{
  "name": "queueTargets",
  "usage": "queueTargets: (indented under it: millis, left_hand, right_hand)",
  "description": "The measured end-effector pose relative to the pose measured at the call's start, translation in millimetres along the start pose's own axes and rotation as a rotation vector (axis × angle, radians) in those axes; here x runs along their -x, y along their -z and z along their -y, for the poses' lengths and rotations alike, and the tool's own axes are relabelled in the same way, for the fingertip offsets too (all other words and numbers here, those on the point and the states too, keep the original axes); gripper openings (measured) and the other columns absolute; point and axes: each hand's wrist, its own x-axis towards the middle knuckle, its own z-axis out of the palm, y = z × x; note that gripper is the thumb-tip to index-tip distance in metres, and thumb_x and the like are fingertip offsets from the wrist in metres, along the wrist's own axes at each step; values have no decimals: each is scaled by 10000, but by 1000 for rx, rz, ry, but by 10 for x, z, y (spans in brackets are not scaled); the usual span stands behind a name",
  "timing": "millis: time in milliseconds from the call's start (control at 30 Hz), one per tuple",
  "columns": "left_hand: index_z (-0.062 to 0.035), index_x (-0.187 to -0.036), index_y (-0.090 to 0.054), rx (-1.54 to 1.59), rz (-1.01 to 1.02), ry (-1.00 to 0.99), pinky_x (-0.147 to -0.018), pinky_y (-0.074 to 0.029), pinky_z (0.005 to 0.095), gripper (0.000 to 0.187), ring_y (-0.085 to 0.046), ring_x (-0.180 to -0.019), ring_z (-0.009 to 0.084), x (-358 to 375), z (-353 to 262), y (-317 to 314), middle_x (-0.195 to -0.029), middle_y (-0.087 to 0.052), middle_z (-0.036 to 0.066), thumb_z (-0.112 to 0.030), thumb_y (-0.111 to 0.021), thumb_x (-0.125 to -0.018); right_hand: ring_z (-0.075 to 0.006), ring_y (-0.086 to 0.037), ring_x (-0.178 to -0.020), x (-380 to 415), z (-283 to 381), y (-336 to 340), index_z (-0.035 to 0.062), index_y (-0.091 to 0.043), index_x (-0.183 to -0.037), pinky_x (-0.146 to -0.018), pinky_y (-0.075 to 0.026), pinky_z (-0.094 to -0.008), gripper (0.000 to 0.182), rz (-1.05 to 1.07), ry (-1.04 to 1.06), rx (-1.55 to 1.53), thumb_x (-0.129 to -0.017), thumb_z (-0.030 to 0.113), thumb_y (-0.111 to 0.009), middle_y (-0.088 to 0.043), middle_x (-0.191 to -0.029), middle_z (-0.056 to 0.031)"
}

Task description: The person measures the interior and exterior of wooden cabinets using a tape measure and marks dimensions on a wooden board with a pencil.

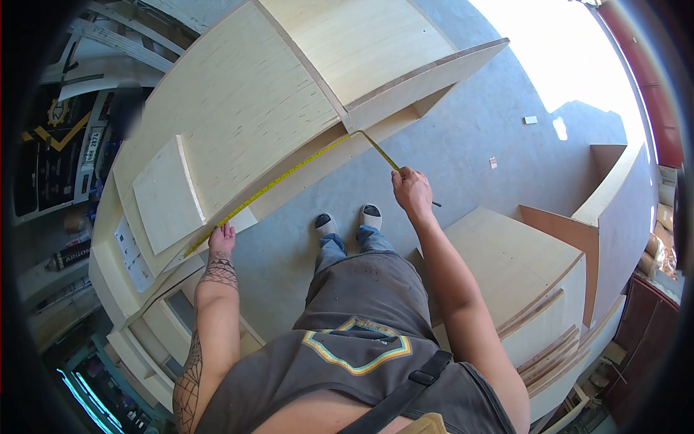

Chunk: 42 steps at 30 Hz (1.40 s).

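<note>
The right hand [413, 192], just right of centre, is closed around the near end of the yellow tape [289, 173], with a thin dark rod [437, 204] poking out beside it. The left hand [223, 237], left of centre, has its fingertips at the tape near its far end; whether they pinch it or only steady it, I cannot tell. Between the hands the tape runs along the front edge of the large plywood unit [246, 94], then bends sharply near the middle divider [318, 72] and drops to the right hand. That bend could crease or skew a reading, and a slack left hold could let the tape slide off the narrow edge or whip back. The loose board [165, 195] at left lies close to the left fingers and could be nudged by the wrist. Below, the person's feet [371, 212] stand on the grey floor [289, 217], boxed in by a plywood box [499, 253] at lower right, so stepping back or aside is tight. Glare at upper right may make the markings harder to read.
</note>
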Motion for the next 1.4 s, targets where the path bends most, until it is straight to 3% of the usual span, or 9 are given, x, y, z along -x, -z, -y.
queueTargets:
  millis: [400,933,1200,1400]
  left_hand:
    - [-131,-1374,-568,-9,17,-45,-1064,-463,425,334,-612,-1279,176,154,15,-10,-1362,-641,-3,-337,-433,-1149]
    - [-117,-1397,-540,18,-49,-28,-1095,-451,421,344,-622,-1274,180,163,9,-34,-1362,-639,6,-329,-434,-1148]
    - [-138,-1392,-536,23,-57,-30,-1117,-443,434,307,-604,-1288,191,167,57,-32,-1352,-630,14,-297,-470,-1138]
    - [-138,-1388,-543,44,-30,-42,-1127,-438,434,302,-606,-1293,191,207,85,-31,-1365,-627,16,-290,-449,-1144]
  right_hand:
    - [-421,-699,-1016,3,-18,15,74,-765,-1055,-907,-551,-521,357,-9,52,-15,-992,396,-625,-736,-973,-243]
    - [-418,-697,-1010,18,-77,-26,85,-777,-1109,-894,-551,-511,349,-8,63,-77,-996,382,-634,-727,-992,-238]
    - [-407,-688,-970,-14,-68,-13,67,-760,-1015,-873,-546,-506,337,-48,95,-64,-1002,377,-627,-724,-879,-216]
    - [-407,-691,-955,-37,-92,10,46,-756,-1007,-867,-548,-507,361,-30,135,-36,-1010,379,-615,-728,-883,-214]
